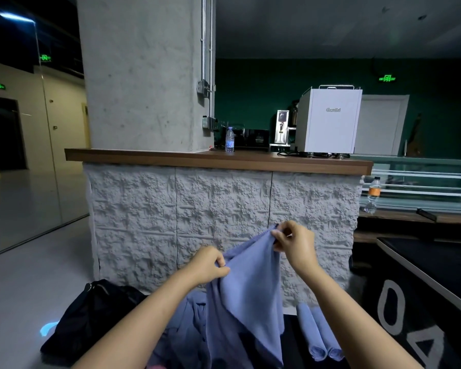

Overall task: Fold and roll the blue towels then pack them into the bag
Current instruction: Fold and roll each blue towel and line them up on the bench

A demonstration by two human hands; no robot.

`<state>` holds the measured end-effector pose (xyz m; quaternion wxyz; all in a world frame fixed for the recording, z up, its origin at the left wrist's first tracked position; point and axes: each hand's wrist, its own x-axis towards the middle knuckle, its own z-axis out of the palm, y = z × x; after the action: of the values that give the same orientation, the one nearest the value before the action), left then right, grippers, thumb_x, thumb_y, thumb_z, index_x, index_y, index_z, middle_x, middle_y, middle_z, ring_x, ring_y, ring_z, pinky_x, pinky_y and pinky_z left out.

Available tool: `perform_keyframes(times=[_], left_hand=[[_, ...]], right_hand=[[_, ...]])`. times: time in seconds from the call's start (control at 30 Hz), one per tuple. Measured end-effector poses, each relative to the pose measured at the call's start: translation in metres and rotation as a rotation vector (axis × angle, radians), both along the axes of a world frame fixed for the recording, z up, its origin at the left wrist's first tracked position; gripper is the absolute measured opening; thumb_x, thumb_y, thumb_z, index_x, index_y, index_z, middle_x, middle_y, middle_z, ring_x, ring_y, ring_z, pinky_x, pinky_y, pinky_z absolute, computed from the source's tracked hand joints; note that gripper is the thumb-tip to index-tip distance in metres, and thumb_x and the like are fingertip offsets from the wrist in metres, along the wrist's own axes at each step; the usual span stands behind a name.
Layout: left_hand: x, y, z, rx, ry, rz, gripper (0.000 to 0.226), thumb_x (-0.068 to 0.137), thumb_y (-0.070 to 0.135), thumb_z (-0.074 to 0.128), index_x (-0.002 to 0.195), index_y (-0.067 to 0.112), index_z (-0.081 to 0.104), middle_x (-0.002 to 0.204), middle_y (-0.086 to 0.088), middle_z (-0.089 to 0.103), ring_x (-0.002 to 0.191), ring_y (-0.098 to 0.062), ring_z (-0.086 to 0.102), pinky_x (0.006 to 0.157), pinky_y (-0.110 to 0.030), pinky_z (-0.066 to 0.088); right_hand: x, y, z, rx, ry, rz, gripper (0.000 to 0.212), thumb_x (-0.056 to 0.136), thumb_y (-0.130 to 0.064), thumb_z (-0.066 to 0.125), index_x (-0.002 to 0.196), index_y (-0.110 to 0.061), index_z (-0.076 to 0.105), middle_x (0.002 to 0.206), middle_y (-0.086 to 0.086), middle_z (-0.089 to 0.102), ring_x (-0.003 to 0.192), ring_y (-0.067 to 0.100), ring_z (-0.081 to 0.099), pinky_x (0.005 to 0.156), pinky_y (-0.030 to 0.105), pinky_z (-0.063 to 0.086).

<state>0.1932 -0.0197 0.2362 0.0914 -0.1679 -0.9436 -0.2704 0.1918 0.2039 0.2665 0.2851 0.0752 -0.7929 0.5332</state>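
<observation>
A blue towel (250,294) hangs in the air in front of me, held up by both hands. My right hand (294,245) pinches its top corner, higher up. My left hand (210,265) pinches the towel's edge lower and to the left. More loose blue towels (179,331) lie crumpled below, between my forearms. Two rolled blue towels (320,334) lie side by side on the dark surface at the lower right. A black bag (91,320) slumps on the floor at the lower left.
A textured white counter front (224,209) with a wooden top (224,159) stands straight ahead. On it are a water bottle (229,139) and a white machine (328,121). A black table (437,275) runs along the right. A concrete pillar (144,75) rises behind the counter.
</observation>
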Motion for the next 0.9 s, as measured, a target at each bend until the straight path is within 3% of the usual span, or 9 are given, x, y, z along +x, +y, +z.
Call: perform_keyframes(times=[0.07,0.13,0.2,0.27,0.37,0.47,0.63,0.77,0.9], left_hand=[[-0.002,-0.005,-0.003,0.160,-0.086,0.014,0.020,0.082,0.018,0.066,0.062,0.015,0.062,0.061,0.002,0.054,0.059,-0.009,0.045,0.062,-0.023,0.035],[0.002,-0.005,0.004,0.410,-0.148,0.025,0.020,0.086,0.022,0.063,0.070,0.009,0.065,0.069,-0.004,0.054,0.066,-0.012,0.046,0.064,-0.026,0.037],[0.006,0.000,0.015,0.571,-0.195,0.013,0.025,0.089,0.025,0.061,0.081,0.002,0.068,0.078,-0.004,0.060,0.072,-0.013,0.052,0.064,-0.023,0.040],[0.011,0.008,0.025,0.608,-0.242,-0.043,0.025,0.091,0.030,0.058,0.082,0.008,0.068,0.082,0.000,0.065,0.074,-0.011,0.057,0.065,-0.021,0.043],[0.019,0.021,0.035,0.538,-0.285,-0.123,0.024,0.093,0.033,0.055,0.078,0.015,0.063,0.074,0.007,0.061,0.067,-0.008,0.053,0.061,-0.018,0.041],[0.020,0.029,0.038,0.535,-0.290,-0.161,0.021,0.094,0.028,0.052,0.078,0.017,0.061,0.077,0.002,0.056,0.071,-0.010,0.049,0.065,-0.020,0.038],[0.022,0.024,0.037,0.577,-0.297,-0.197,0.027,0.094,0.032,0.053,0.070,0.022,0.059,0.071,0.009,0.057,0.066,-0.003,0.051,0.064,-0.019,0.038],[0.021,0.021,0.035,0.631,-0.319,-0.219,0.023,0.093,0.031,0.054,0.077,0.022,0.066,0.073,0.015,0.065,0.068,0.006,0.057,0.063,-0.010,0.041],[0.023,0.017,0.033,0.649,-0.364,-0.242,0.023,0.093,0.027,0.055,0.073,0.021,0.065,0.066,0.022,0.065,0.061,0.009,0.054,0.072,-0.014,0.041]], right_hand=[[-0.007,0.009,-0.004,-0.020,-0.050,-0.048,0.018,0.087,-0.003,0.065,0.072,-0.005,0.055,0.064,0.013,0.062,0.050,0.019,0.065,0.050,0.030,0.057],[-0.017,0.020,-0.011,0.098,-0.154,-0.121,0.020,0.088,-0.010,0.065,0.070,-0.010,0.055,0.065,0.013,0.065,0.054,0.022,0.066,0.056,0.038,0.058],[-0.023,0.029,-0.018,0.430,-0.320,-0.199,0.025,0.088,-0.022,0.064,0.066,-0.021,0.054,0.085,0.014,0.068,0.079,0.032,0.065,0.068,0.033,0.050],[-0.020,0.026,-0.022,0.665,-0.315,-0.175,0.015,0.088,-0.031,0.062,0.074,-0.027,0.058,0.104,0.004,0.061,0.099,0.029,0.054,0.076,0.030,0.033],[-0.004,0.000,-0.016,0.449,-0.108,0.209,0.009,0.090,-0.030,0.061,0.092,-0.021,0.061,0.102,-0.006,0.061,0.101,0.013,0.054,0.087,0.030,0.039],[0.008,-0.022,-0.006,0.264,-0.141,0.467,0.016,0.093,-0.027,0.058,0.099,-0.013,0.062,0.096,0.000,0.065,0.089,0.009,0.059,0.085,0.030,0.046],[0.009,-0.028,-0.001,0.176,-0.196,0.590,0.016,0.093,-0.018,0.058,0.078,-0.012,0.056,0.074,0.001,0.055,0.073,0.013,0.049,0.073,0.027,0.040],[0.011,-0.029,-0.004,0.143,-0.283,0.697,0.018,0.093,-0.025,0.057,0.078,-0.018,0.052,0.077,0.008,0.048,0.075,0.019,0.042,0.073,0.033,0.037],[0.013,-0.025,0.001,0.185,-0.198,0.561,0.018,0.097,-0.018,0.051,0.081,-0.014,0.045,0.064,-0.006,0.038,0.055,0.002,0.032,0.053,0.014,0.029]])
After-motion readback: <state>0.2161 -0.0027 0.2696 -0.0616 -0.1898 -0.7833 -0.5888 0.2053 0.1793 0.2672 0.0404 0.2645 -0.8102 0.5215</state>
